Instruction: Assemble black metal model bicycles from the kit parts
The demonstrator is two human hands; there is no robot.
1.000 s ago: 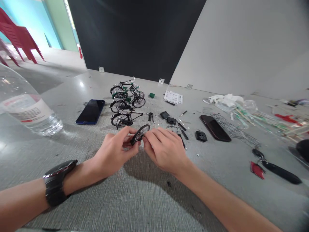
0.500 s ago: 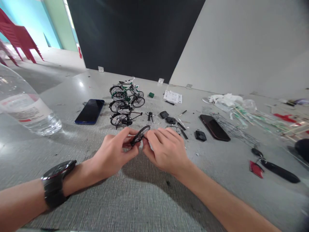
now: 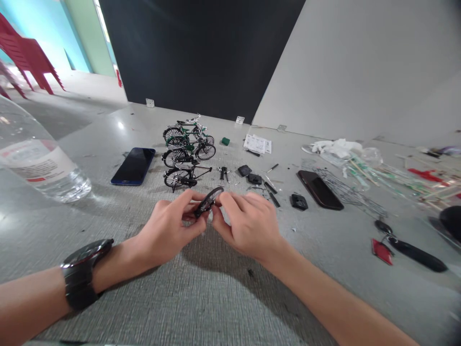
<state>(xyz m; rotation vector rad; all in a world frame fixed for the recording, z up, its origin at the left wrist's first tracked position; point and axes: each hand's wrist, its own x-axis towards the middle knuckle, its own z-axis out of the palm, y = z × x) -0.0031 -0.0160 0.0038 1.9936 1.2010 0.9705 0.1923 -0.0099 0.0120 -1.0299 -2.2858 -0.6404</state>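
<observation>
Between my fingertips, just above the table, a small black model bicycle wheel [image 3: 209,202] is tilted up. My left hand [image 3: 176,218] pinches its left edge between thumb and fingers. At its right side, my right hand [image 3: 245,221] is closed, thumb and index finger gripping the wheel; its fingertips are partly hidden. Beyond the hands stands a partly built model bicycle [image 3: 182,176] without a front wheel. Behind it is a row of model bicycles, the nearest one black and silver [image 3: 187,154], with green parts showing on those farther back.
A blue phone [image 3: 134,166] and a water bottle [image 3: 39,154] lie to the left. Small black parts [image 3: 255,179], tools [image 3: 272,187], paper sheets [image 3: 257,143] and a dark phone [image 3: 320,190] are on the right. Keys with a red tag [image 3: 382,251] and plastic sprues [image 3: 360,175] are farther right.
Both hands stay around the wheel in nearly the same place. My right hand's fingers have shifted slightly; the objects on the table look unmoved.
</observation>
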